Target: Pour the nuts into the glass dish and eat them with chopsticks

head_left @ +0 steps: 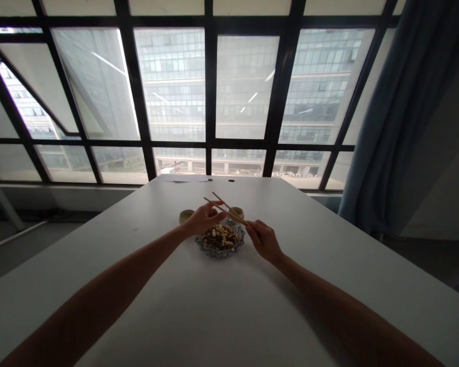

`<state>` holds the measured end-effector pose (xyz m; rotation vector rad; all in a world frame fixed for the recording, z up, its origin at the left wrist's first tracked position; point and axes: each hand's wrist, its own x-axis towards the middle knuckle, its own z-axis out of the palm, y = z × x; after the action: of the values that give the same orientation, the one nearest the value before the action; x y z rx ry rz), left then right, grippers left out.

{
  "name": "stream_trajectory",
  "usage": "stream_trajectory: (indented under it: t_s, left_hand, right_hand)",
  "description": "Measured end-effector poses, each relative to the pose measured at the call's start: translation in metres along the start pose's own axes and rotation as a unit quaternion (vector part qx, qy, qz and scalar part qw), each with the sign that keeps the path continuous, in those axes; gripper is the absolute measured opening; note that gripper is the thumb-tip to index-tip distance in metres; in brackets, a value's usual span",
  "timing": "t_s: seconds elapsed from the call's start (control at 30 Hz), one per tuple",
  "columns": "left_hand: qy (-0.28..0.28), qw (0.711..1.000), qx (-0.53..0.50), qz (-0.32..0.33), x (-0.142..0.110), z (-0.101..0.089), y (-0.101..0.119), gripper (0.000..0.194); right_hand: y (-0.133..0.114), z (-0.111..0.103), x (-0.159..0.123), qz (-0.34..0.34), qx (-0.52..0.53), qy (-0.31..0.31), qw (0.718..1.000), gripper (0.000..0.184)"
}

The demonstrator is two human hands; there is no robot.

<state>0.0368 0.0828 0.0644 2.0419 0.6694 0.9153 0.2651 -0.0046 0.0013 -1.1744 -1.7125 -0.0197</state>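
Observation:
My right hand [265,241] is closed around one end of a pair of wooden chopsticks [235,216], which point up and to the left with their far ends spread apart. My left hand [203,219] meets them partway along, one chopstick passing between its thumb and forefinger. Below both hands sits a clear, scalloped glass bowl [219,253] filled with peanuts [222,235] and some darker, thin pieces. Two pale greenish cups stand just behind: the left cup [185,216] is partly covered by my left hand, the right cup [237,210] partly by the chopsticks.
The bowl and cups stand on a long white table [168,306]. Papers [183,178] lie at its far edge, near two dark round spots. Beyond are large black-framed windows, one pane tilted open at the left. A blue curtain [390,117] hangs at the right.

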Motion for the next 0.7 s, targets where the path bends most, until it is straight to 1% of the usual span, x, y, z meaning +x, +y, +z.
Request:
stream_trajectory:
  t_s: [0.07, 0.1, 0.17, 0.23, 0.3, 0.33, 0.4, 0.47, 0.5, 0.53, 0.6, 0.67, 0.7]
  left_hand:
    - [-0.02, 0.996, -0.084, 0.001, 0.004, 0.016, 0.007, 0.065]
    - [-0.017, 0.993, -0.116, -0.001, 0.005, 0.021, 0.009, 0.062]
    - [0.007, 0.983, -0.181, -0.011, 0.008, 0.026, 0.01, 0.056]
    - [0.041, 0.967, -0.251, -0.026, 0.01, 0.025, 0.009, 0.053]
    - [0.073, 0.945, -0.314, -0.052, 0.012, 0.022, 0.008, 0.049]
    - [0.085, 0.933, -0.344, -0.066, 0.012, 0.02, 0.007, 0.046]
    - [0.098, 0.905, -0.405, -0.089, 0.012, 0.02, 0.008, 0.04]
    - [0.097, 0.877, -0.458, -0.105, 0.011, 0.025, 0.011, 0.034]
    - [0.091, 0.868, -0.475, -0.111, 0.01, 0.029, 0.013, 0.031]
    - [0.08, 0.864, -0.484, -0.115, 0.009, 0.033, 0.016, 0.03]
    - [0.051, 0.87, -0.478, -0.109, 0.005, 0.043, 0.022, 0.031]
    - [0.017, 0.89, -0.446, -0.09, 0.002, 0.05, 0.027, 0.036]
    - [0.0, 0.903, -0.421, -0.082, 0.001, 0.051, 0.027, 0.04]
  right_hand:
    - [-0.006, 0.001, 0.001, -0.013, 0.001, -0.017, 1.0, 0.046]
    - [-0.007, 0.0, 0.002, -0.018, 0.004, -0.022, 1.0, 0.045]
    - [-0.007, -0.001, 0.005, -0.021, 0.015, -0.026, 0.999, 0.045]
    - [-0.007, -0.003, 0.01, 0.004, 0.048, -0.011, 0.999, 0.045]
    - [-0.009, -0.005, 0.017, 0.057, 0.116, 0.027, 0.991, 0.045]
    - [-0.013, -0.006, 0.02, 0.085, 0.161, 0.05, 0.982, 0.045]
    - [-0.024, -0.009, 0.026, 0.123, 0.259, 0.093, 0.954, 0.043]
    - [-0.039, -0.011, 0.03, 0.129, 0.345, 0.113, 0.923, 0.04]
    - [-0.047, -0.012, 0.031, 0.125, 0.377, 0.108, 0.911, 0.039]
    - [-0.054, -0.012, 0.032, 0.122, 0.4, 0.094, 0.904, 0.038]
    - [-0.064, -0.011, 0.031, 0.126, 0.413, 0.055, 0.9, 0.04]
    - [-0.068, -0.009, 0.03, 0.152, 0.4, 0.027, 0.903, 0.044]
    - [-0.067, -0.007, 0.029, 0.17, 0.393, 0.024, 0.903, 0.047]
